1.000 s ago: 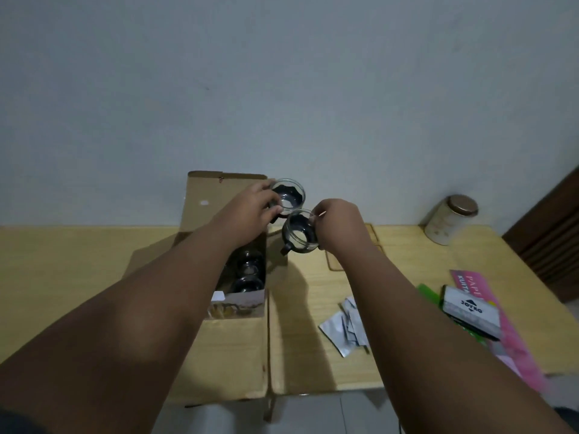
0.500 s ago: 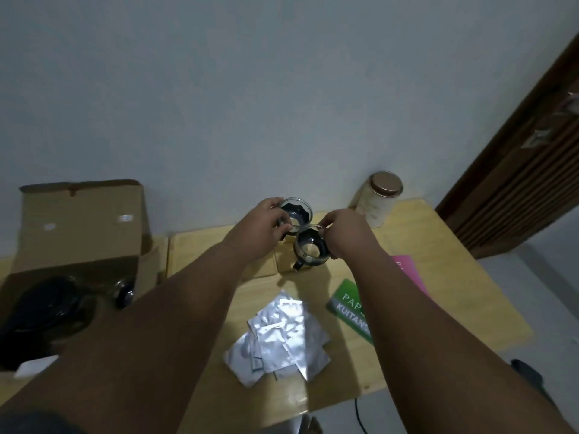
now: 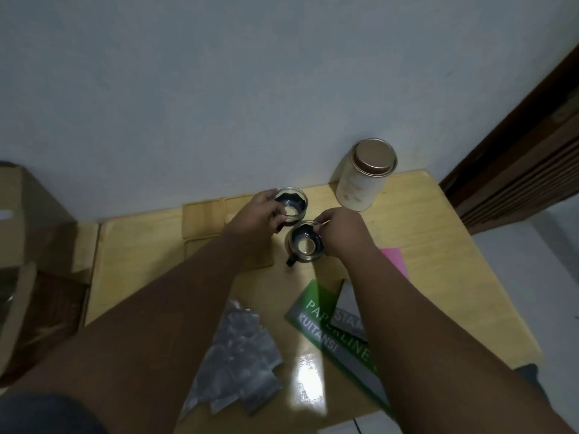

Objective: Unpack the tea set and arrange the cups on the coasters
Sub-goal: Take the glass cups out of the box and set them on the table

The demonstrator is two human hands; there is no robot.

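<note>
**Wooden table [image 3: 423, 233], pale wall: two hands at the edge of the coasters [image 3: 203, 223]**

A person's left hand [image 3: 260, 214] grips the far cup [image 3: 291, 206] and the right hand [image 3: 341, 230] pinches the rim of the near cup [image 3: 306, 247]. Both cups are at the coasters' right edge. The coasters lie leftward, nearer the left hand.

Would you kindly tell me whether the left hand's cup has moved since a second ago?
Yes. The cup in the left hand has gone right, away from the cardboard box and nearer the tin, over the coasters.
</note>
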